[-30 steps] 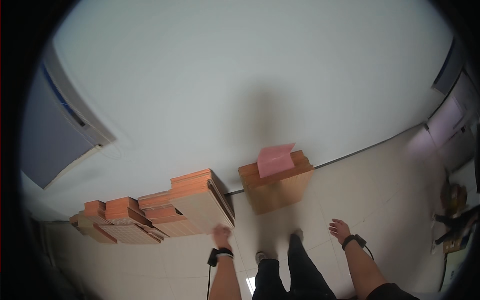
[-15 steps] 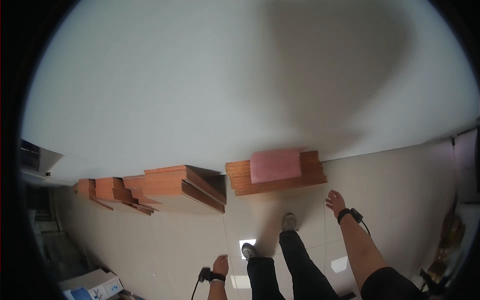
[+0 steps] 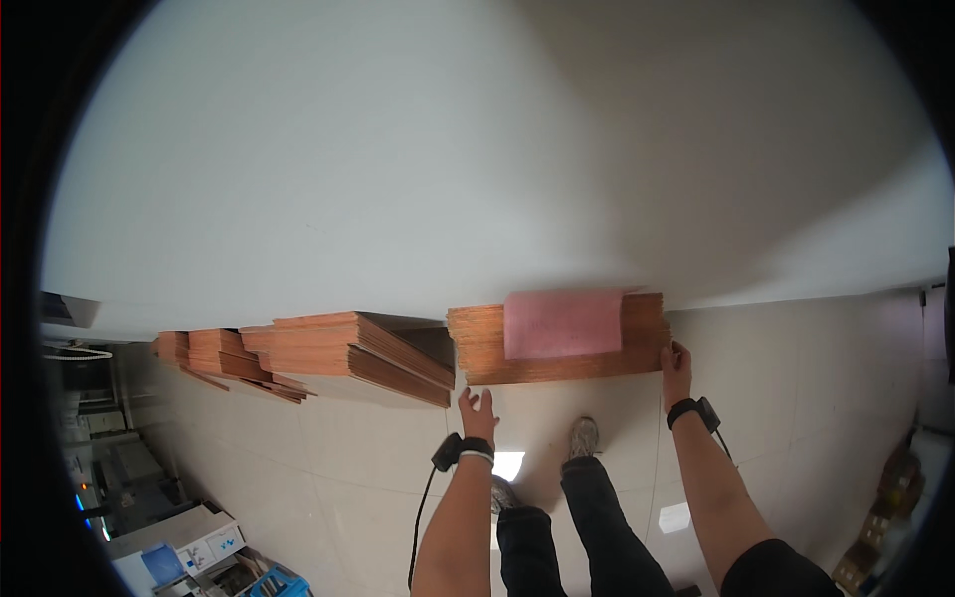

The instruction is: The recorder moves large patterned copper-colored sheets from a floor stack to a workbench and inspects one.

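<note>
A thick stack of brown boards stands on edge against the white wall, a pink cloth draped over its top. My right hand is at the stack's right end, fingertips at the edge and seemingly touching it, the fingers loosely bent. Just below the stack's left front corner is my left hand, fingers apart and nothing in them. A small gap separates it from the boards. Each wrist wears a dark band with a small box and a cable.
More brown board stacks lean along the wall to the left. My feet stand on the pale tiled floor before the draped stack. White equipment and a blue crate are at lower left; cardboard boxes at lower right.
My left hand has risen from low in the view to beside the stack's left corner. My right hand has moved up to the right end. The stack appears slightly larger.
</note>
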The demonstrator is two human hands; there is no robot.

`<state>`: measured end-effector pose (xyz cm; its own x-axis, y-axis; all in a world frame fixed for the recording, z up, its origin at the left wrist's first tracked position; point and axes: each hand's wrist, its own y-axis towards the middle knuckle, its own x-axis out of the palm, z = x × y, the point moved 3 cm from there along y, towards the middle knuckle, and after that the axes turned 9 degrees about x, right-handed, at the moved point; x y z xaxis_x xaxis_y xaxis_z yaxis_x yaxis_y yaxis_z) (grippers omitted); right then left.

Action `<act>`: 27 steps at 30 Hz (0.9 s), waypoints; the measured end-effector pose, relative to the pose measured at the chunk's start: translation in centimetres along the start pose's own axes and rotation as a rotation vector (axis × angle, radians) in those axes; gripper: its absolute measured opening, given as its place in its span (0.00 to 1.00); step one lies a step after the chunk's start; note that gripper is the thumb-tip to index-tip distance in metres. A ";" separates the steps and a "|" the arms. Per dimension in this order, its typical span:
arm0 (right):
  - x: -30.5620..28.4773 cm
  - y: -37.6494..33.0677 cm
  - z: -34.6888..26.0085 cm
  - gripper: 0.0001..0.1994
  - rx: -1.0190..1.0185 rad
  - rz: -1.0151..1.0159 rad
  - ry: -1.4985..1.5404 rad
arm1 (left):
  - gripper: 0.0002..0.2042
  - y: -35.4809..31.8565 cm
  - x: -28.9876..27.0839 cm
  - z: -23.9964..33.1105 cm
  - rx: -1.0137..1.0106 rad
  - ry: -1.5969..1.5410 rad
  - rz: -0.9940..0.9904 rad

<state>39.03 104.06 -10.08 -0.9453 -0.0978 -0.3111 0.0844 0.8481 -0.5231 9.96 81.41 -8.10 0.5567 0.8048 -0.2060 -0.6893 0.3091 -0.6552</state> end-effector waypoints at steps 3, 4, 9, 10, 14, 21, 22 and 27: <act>-0.2 -0.4 -0.5 0.18 -0.029 -0.001 -0.029 | 0.30 1.9 0.3 1.8 -0.041 0.059 0.047; -0.1 -0.4 -0.4 0.18 -0.023 -0.001 -0.032 | 0.31 2.4 0.4 2.0 -0.077 0.050 0.090; 0.0 -0.8 -0.4 0.17 0.020 0.010 -0.105 | 0.33 4.1 0.6 1.8 0.080 0.089 0.135; 0.5 -1.2 -0.4 0.17 0.022 0.003 -0.105 | 0.34 4.9 0.0 1.3 0.141 0.146 0.112; -0.5 -1.7 -0.3 0.16 -0.062 0.020 -0.118 | 0.28 4.1 0.7 1.4 0.284 0.255 0.204; -1.3 -3.7 0.7 0.14 0.076 -0.008 -0.032 | 0.28 3.8 -1.0 -1.8 0.238 0.131 0.112; -1.2 -4.3 0.8 0.14 0.073 -0.014 -0.031 | 0.30 3.7 -1.7 -2.5 0.214 0.168 0.070; -3.3 -5.4 2.3 0.14 0.064 -0.012 -0.105 | 0.27 -1.3 -0.5 -1.3 -0.170 -0.195 0.065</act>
<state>42.42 98.56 -8.07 -0.9085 -0.1646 -0.3841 0.0963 0.8119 -0.5758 11.21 79.96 -8.10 0.4027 0.9076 -0.1188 -0.6236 0.1770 -0.7615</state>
